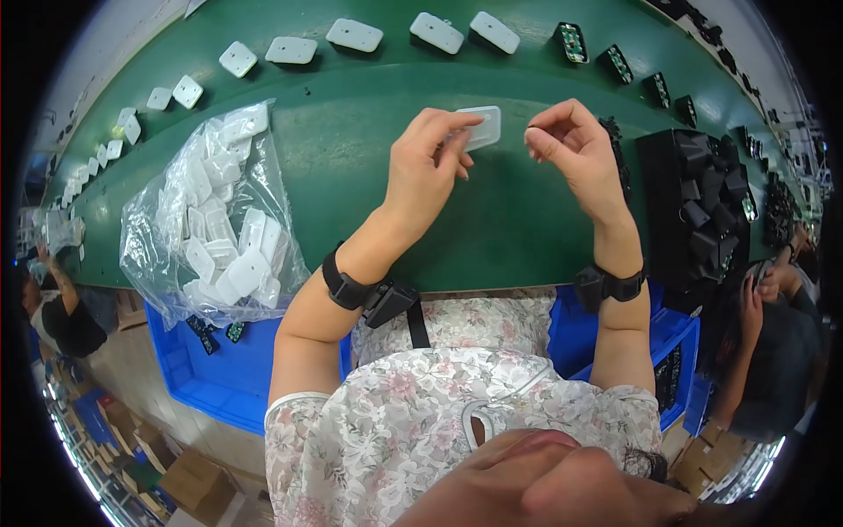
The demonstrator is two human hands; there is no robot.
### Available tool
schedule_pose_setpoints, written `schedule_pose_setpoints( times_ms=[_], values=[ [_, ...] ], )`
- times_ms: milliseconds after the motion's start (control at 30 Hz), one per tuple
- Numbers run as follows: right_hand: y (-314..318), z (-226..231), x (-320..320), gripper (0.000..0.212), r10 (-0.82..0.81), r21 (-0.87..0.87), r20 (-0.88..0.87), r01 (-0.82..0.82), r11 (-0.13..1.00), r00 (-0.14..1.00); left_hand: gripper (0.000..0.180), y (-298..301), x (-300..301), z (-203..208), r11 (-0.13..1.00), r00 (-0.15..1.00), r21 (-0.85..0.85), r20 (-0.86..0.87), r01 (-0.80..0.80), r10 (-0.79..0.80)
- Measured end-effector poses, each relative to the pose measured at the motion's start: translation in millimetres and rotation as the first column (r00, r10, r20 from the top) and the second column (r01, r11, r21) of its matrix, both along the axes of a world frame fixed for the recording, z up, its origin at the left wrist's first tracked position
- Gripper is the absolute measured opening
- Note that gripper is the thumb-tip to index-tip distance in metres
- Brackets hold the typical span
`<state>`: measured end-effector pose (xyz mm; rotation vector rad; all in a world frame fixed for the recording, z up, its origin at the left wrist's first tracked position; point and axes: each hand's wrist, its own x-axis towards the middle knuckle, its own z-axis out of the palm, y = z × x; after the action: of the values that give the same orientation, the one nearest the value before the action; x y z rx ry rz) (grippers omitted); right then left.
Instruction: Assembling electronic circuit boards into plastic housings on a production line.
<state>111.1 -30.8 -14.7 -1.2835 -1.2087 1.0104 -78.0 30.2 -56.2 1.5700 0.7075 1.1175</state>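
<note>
A whitish, see-through plastic cover (486,130) with rounded corners is at the middle of the green table. My left hand (423,162) is closed at its left side, the fingers curled over it and hiding that edge. To the right, apart from the cover, my right hand (575,154) is held above the table with thumb and forefinger pinched together. Whatever sits between those fingertips is too small to name. Both wrists wear black bands with small boxes.
A clear bag (215,211) of white covers lies at left. White cased units (354,35) and black housings with green boards (572,42) line the far side. At right stands a black box (663,198) heaped with black housings. Blue bins (206,378) flank me; co-workers sit either side.
</note>
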Motion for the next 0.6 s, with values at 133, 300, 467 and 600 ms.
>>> schedule_pose_setpoints(
  times_ms=[133, 300, 467, 600],
  values=[
    [8.4, -9.2, -19.5, 0.011, 0.017, -0.036, -0.11, -0.021, 0.999, 0.994, 0.021, -1.4, -2.3, 4.7, 0.996, 0.999, 0.085, -0.003, -0.034, 0.034],
    [8.3, -19.1, -37.4, 0.015, -0.022, -0.036, -0.231, 0.014, 0.999, 0.973, 0.03, -2.5, -1.9, 2.4, 0.955, 0.992, 0.283, -0.067, -0.086, 0.109],
    [7.5, -21.8, -40.3, 0.015, -0.018, -0.027, -0.261, 0.011, 1.0, 0.965, 0.024, -1.9, -5.4, -1.1, 0.908, 0.976, 0.411, -0.152, -0.084, 0.159],
    [6.6, -27.8, -43.9, 0.016, -0.031, 0.071, -0.125, 0.04, 0.997, 0.992, 0.013, -4.2, -7.8, 5.2, 1.0, 0.997, 0.026, -0.079, 0.005, -0.003]
  ],
)
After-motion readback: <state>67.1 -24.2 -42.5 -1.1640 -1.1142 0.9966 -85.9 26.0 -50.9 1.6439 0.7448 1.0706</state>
